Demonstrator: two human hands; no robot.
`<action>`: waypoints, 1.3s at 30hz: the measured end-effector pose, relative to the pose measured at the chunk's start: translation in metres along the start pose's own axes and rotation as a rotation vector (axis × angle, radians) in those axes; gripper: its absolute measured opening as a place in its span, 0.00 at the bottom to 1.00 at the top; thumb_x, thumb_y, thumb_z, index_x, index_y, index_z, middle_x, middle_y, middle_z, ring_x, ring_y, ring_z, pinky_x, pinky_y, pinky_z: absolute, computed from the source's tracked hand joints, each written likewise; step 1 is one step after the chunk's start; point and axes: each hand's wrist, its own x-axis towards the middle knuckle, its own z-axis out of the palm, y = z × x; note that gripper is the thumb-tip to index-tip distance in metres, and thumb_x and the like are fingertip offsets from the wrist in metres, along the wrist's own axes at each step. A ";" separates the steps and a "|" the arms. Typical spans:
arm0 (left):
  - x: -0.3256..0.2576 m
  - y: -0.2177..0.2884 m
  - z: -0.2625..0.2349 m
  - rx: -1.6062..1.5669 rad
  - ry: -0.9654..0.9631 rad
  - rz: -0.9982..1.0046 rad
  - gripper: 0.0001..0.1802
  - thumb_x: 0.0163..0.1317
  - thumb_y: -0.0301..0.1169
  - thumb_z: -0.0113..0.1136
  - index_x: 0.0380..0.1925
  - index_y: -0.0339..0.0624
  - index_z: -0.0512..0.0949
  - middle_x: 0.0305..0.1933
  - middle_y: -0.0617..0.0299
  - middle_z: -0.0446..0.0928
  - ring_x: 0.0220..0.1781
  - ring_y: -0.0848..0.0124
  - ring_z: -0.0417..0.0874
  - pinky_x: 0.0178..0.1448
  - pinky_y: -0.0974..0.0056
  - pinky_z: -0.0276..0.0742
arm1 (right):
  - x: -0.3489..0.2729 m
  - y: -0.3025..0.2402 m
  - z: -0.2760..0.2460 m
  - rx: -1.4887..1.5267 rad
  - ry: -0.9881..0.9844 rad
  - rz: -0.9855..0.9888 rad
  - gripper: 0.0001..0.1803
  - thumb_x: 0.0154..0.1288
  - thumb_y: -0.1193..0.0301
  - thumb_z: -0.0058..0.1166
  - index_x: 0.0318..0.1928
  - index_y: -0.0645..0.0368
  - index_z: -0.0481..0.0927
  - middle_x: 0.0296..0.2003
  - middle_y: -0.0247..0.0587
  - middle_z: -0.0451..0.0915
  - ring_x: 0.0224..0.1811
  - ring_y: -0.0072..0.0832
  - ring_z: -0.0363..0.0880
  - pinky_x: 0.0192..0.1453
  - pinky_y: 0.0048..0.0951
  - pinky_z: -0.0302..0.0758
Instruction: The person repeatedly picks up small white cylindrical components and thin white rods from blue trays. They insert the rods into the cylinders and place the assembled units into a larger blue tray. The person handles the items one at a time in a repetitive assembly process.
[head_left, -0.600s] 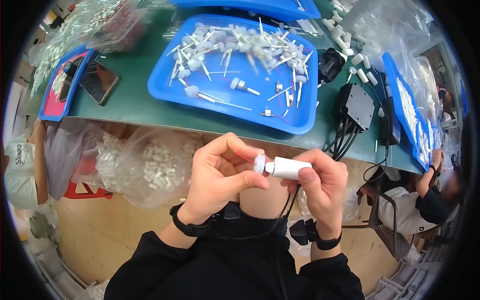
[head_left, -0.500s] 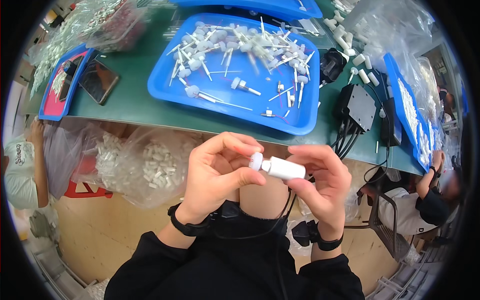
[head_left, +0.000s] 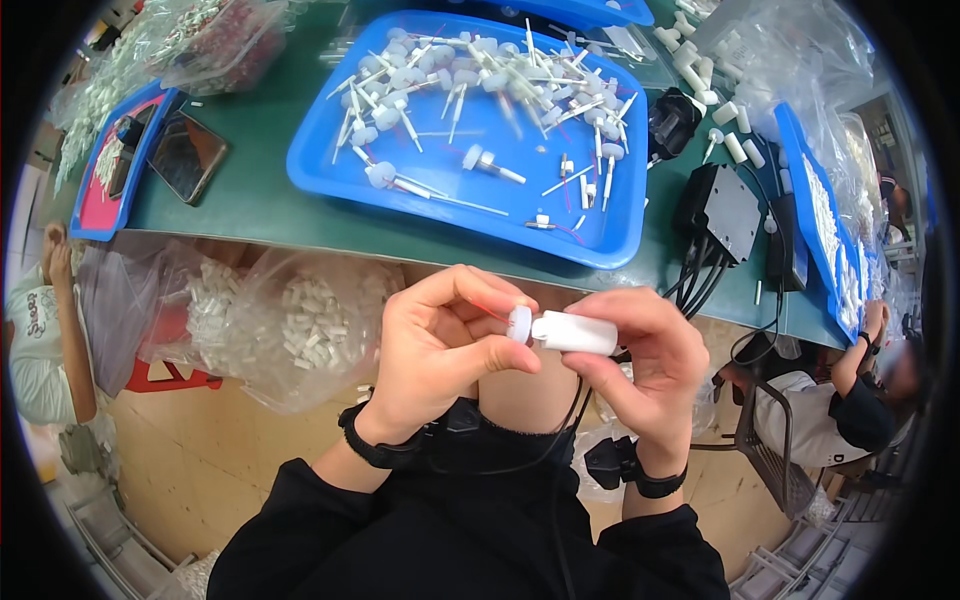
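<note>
My left hand (head_left: 430,350) pinches a round white plastic cap (head_left: 519,325) between thumb and fingertips. A thin red wire (head_left: 488,311) runs from the cap back toward my left fingers. In my right hand (head_left: 658,365), thumb and fingers grip a white cylindrical tube (head_left: 580,334), lying nearly level. The tube's narrow end points at the cap and is very close to it; whether the two are joined I cannot tell. Both hands are over my lap, in front of the table edge. Beyond them a blue tray (head_left: 600,250) holds many white capped stems with wires.
A phone (head_left: 188,157) and a small blue tray (head_left: 118,215) lie at left on the green table (head_left: 250,215). A black box with cables (head_left: 722,215) and loose white tubes (head_left: 735,148) are at right. Bags of white parts (head_left: 320,320) hang below the edge. People sit on both sides.
Both hands have shifted slightly right with their parts. The tube is now more level, and my right fingers have come down onto it. The red wire shows more clearly.
</note>
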 end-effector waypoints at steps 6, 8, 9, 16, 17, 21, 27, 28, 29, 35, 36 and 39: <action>-0.001 -0.004 0.001 0.023 -0.002 0.014 0.15 0.45 0.10 0.64 0.34 0.27 0.74 0.40 0.49 0.75 0.43 0.64 0.80 0.46 0.61 0.83 | -0.006 -0.005 -0.005 -0.087 -0.018 0.116 0.14 0.48 0.76 0.66 0.37 0.64 0.81 0.32 0.42 0.82 0.33 0.28 0.83 0.34 0.23 0.79; -0.002 -0.008 0.000 0.061 -0.021 0.022 0.15 0.45 0.10 0.63 0.34 0.27 0.74 0.40 0.49 0.75 0.44 0.63 0.80 0.45 0.61 0.83 | -0.008 0.001 -0.004 -0.069 -0.013 0.090 0.14 0.48 0.76 0.66 0.38 0.64 0.81 0.32 0.41 0.83 0.33 0.28 0.83 0.35 0.22 0.78; -0.003 -0.010 0.000 0.056 -0.029 -0.007 0.15 0.45 0.10 0.63 0.34 0.27 0.74 0.40 0.49 0.75 0.44 0.63 0.80 0.45 0.61 0.83 | -0.010 0.003 -0.004 -0.060 -0.028 0.088 0.14 0.48 0.75 0.66 0.38 0.64 0.81 0.33 0.41 0.83 0.33 0.28 0.83 0.35 0.22 0.78; -0.007 -0.015 -0.002 0.088 -0.083 -0.100 0.17 0.43 0.12 0.65 0.35 0.31 0.72 0.41 0.50 0.75 0.46 0.64 0.80 0.47 0.63 0.80 | -0.026 0.008 0.001 -0.071 0.008 0.046 0.18 0.49 0.73 0.65 0.42 0.62 0.80 0.33 0.40 0.82 0.33 0.26 0.82 0.35 0.22 0.76; -0.007 -0.015 -0.003 0.083 -0.033 -0.110 0.17 0.43 0.13 0.66 0.35 0.31 0.72 0.41 0.51 0.75 0.46 0.64 0.80 0.47 0.64 0.79 | -0.029 0.005 0.001 -0.020 0.034 0.068 0.18 0.49 0.73 0.65 0.43 0.62 0.80 0.33 0.40 0.82 0.33 0.26 0.82 0.35 0.22 0.76; -0.008 -0.011 0.006 0.081 0.024 -0.103 0.17 0.43 0.17 0.68 0.35 0.33 0.73 0.42 0.52 0.77 0.44 0.67 0.79 0.48 0.66 0.76 | -0.034 0.000 -0.003 -0.073 0.073 0.009 0.19 0.48 0.73 0.65 0.44 0.61 0.79 0.33 0.39 0.81 0.33 0.26 0.81 0.36 0.23 0.77; -0.018 -0.010 0.000 0.033 0.018 -0.084 0.19 0.43 0.25 0.71 0.34 0.36 0.72 0.42 0.52 0.76 0.41 0.69 0.77 0.46 0.68 0.74 | -0.045 0.001 0.037 -0.142 0.249 -0.037 0.19 0.50 0.74 0.63 0.45 0.60 0.79 0.32 0.40 0.82 0.28 0.28 0.80 0.30 0.22 0.74; -0.018 -0.009 -0.001 0.097 0.052 -0.056 0.21 0.46 0.30 0.71 0.36 0.37 0.69 0.40 0.52 0.76 0.39 0.70 0.78 0.42 0.69 0.75 | -0.043 0.003 0.042 -0.197 0.293 -0.156 0.23 0.51 0.71 0.63 0.50 0.59 0.77 0.26 0.38 0.79 0.23 0.28 0.77 0.27 0.24 0.73; -0.019 -0.006 -0.003 0.069 0.049 -0.080 0.21 0.47 0.30 0.70 0.36 0.38 0.68 0.40 0.52 0.76 0.38 0.71 0.78 0.40 0.69 0.75 | -0.045 -0.002 0.035 -0.275 0.128 -0.103 0.32 0.51 0.68 0.62 0.58 0.58 0.69 0.23 0.36 0.75 0.22 0.28 0.75 0.26 0.26 0.71; -0.020 0.011 -0.033 0.112 0.233 0.013 0.26 0.51 0.44 0.68 0.37 0.40 0.64 0.33 0.55 0.75 0.27 0.76 0.76 0.31 0.75 0.72 | -0.001 -0.111 -0.075 -0.722 -0.836 0.114 0.41 0.52 0.56 0.61 0.62 0.65 0.62 0.21 0.34 0.73 0.21 0.27 0.75 0.25 0.26 0.72; -0.012 0.010 -0.030 0.179 0.213 0.004 0.29 0.50 0.49 0.67 0.36 0.40 0.64 0.30 0.58 0.75 0.25 0.77 0.75 0.29 0.77 0.70 | 0.009 -0.135 -0.094 -0.759 -0.841 0.197 0.37 0.50 0.57 0.64 0.58 0.64 0.68 0.23 0.35 0.75 0.22 0.29 0.76 0.26 0.25 0.73; -0.014 0.012 -0.030 0.127 0.251 -0.046 0.30 0.48 0.51 0.68 0.35 0.38 0.66 0.26 0.59 0.75 0.24 0.78 0.75 0.27 0.77 0.69 | 0.083 -0.141 -0.135 -0.823 -0.566 0.458 0.23 0.49 0.66 0.63 0.46 0.62 0.76 0.27 0.37 0.80 0.28 0.21 0.80 0.32 0.21 0.73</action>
